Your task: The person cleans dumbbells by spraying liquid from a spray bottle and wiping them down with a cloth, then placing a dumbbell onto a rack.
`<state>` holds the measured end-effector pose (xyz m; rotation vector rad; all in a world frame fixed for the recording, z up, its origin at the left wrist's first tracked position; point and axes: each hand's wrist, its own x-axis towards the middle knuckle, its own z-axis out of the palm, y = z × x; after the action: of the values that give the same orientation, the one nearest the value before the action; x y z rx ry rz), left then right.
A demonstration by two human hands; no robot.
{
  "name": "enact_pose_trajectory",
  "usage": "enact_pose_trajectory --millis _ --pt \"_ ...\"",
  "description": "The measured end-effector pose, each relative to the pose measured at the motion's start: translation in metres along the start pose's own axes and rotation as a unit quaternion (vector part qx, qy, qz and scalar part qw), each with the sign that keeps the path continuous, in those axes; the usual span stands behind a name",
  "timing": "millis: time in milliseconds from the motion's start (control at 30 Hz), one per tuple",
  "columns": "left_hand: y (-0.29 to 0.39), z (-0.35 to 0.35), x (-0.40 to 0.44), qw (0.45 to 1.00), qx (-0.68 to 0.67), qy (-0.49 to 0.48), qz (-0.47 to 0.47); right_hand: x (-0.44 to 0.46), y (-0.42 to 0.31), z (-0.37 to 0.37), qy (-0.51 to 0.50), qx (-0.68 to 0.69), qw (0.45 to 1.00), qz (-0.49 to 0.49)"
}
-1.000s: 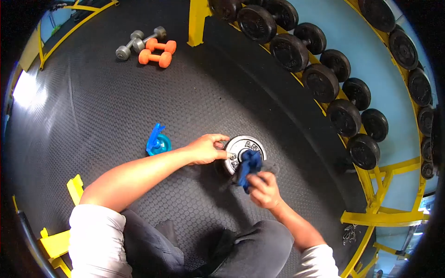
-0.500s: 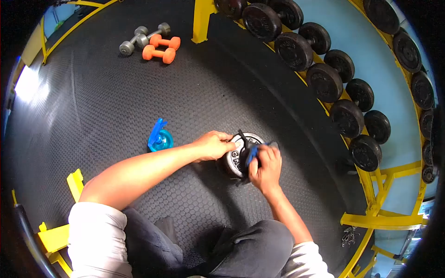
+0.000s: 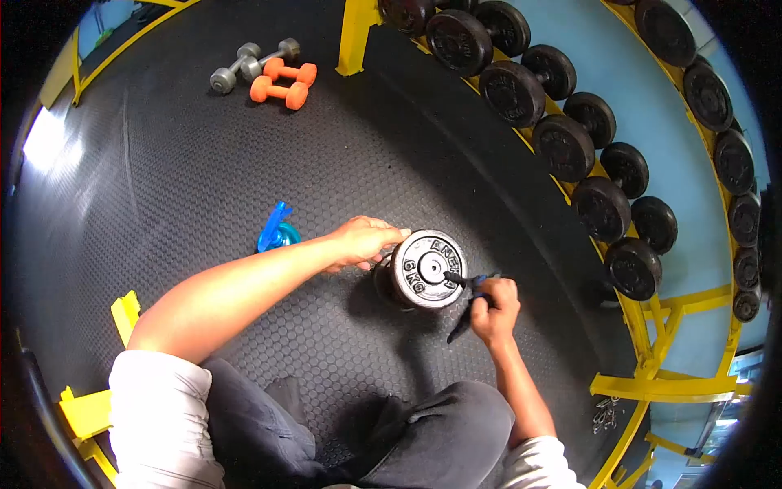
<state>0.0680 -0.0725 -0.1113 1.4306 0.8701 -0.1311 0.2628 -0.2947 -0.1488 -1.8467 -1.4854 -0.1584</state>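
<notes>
A dumbbell (image 3: 414, 269) stands on end on the black floor, its round silver-grey face with raised black lettering turned up. My left hand (image 3: 366, 242) steadies it at the left, fingers curled against the rim; part of the grip is hidden. Just right of the plate, my right hand (image 3: 497, 310) is closed on a dark black-and-blue cloth (image 3: 461, 324). One strip of the cloth reaches onto the plate's face, and another end hangs below the fist. Left of my left hand stands a teal spray bottle (image 3: 278, 234) with a blue trigger head, partly behind my forearm.
Two orange dumbbells (image 3: 278, 92) and two grey dumbbells (image 3: 236, 68) lie on the floor at the upper left. A yellow rack (image 3: 562, 183) along the right carries several black dumbbells. Yellow frame parts (image 3: 87, 414) stand at the lower left.
My right hand has moved right and down with the cloth, off most of the plate's face, uncovering its lettering. My left hand has drawn back from the face to the rim.
</notes>
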Motion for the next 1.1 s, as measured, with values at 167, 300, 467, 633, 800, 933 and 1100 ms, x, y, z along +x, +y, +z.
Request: enact_pose_trajectory --millis 167,300,467,633,800,933,1100 --pt "-0.002 0.017 0.005 1.000 0.008 -0.003 -0.002 -0.009 -0.042 0.010 -0.144 0.011 0.977 -0.158" --pt "-0.002 0.024 0.003 0.998 -0.014 0.047 0.028 -0.010 0.007 0.033 0.046 0.048 0.997 -0.041" --pt "-0.004 0.013 0.007 0.999 -0.020 -0.025 -0.010 0.047 0.036 0.047 -0.110 0.381 0.842 0.366" --pt "0.002 0.004 0.004 0.998 -0.042 0.043 -0.017 0.130 0.036 0.075 -0.411 0.396 0.747 0.341" --pt "-0.001 -0.027 0.024 0.946 -0.085 0.291 0.116 0.173 0.019 0.142 -0.619 0.266 0.688 0.269" --pt "0.007 -0.039 0.000 0.968 -0.122 0.219 0.020 0.172 -0.071 0.164 -0.786 -0.133 0.590 -0.126" --pt "-0.004 -0.046 -0.006 0.982 -0.081 0.166 -0.043 0.123 -0.163 0.107 -0.770 -0.300 0.483 -0.289"
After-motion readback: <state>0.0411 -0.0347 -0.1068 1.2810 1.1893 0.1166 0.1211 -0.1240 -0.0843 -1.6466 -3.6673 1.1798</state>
